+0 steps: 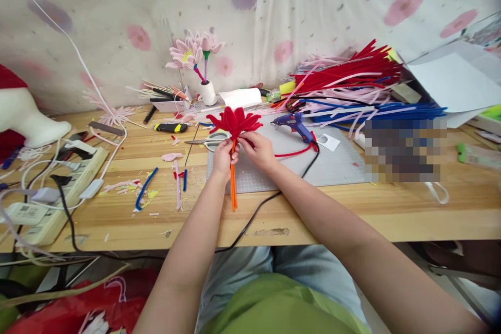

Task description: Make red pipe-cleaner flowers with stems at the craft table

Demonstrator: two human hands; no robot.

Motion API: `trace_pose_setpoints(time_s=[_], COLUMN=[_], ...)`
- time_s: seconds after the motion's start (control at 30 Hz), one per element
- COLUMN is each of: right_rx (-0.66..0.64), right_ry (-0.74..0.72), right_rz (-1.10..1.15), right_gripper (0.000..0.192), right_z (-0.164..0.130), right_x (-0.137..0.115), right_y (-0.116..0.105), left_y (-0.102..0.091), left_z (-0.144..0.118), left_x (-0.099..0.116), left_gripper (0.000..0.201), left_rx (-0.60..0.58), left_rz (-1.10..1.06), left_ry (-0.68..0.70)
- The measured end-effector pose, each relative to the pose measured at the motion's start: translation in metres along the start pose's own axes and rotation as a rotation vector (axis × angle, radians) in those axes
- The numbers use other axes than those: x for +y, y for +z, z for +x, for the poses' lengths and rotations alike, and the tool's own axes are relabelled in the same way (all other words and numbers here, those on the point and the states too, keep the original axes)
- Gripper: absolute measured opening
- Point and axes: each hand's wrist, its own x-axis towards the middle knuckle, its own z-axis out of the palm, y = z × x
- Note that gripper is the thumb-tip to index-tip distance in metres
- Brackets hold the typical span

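Soft, even daylight fills the scene, bright without harshness — it seems to come from behind the pale flower-printed curtain (250,5), which glows slightly washed out. Shadows are faint: only thin, diffuse ones lie beneath the forearms on the light wooden tabletop (352,209). No strong glare shows. The wide lens bends the table's front edge into a curve and stretches the corners — the edges look smeared and softer than the sharp centre. A block of coarse pixelation (405,148) masks one patch at right. The space under the table is dim.
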Motion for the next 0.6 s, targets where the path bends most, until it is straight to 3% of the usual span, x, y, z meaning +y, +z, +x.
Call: trace_pose_setpoints(time_s=[0.27, 0.47, 0.6], right_rx=[-0.058, -0.097, -0.122], right_ry=[-0.004, 0.017, 0.029], right_rz=[-0.155, -0.154, -0.196], right_gripper=[0.020, 0.022, 0.022], right_z=[-0.001, -0.002, -0.002], right_x=[-0.001, 0.006, 0.007], right_y=[-0.001, -0.005, -0.008], left_y=[-0.003, -0.008, -0.010], left_z=[0.007, 0.007, 0.006], left_x=[-0.009, 0.001, 0.003], left_gripper=[0.015, 0.022, 0.017], left_rx=[0.183, 0.143, 0.158], left_rz=[0.067, -0.070, 0.029], left_ry=[-0.011, -0.087, -0.038])
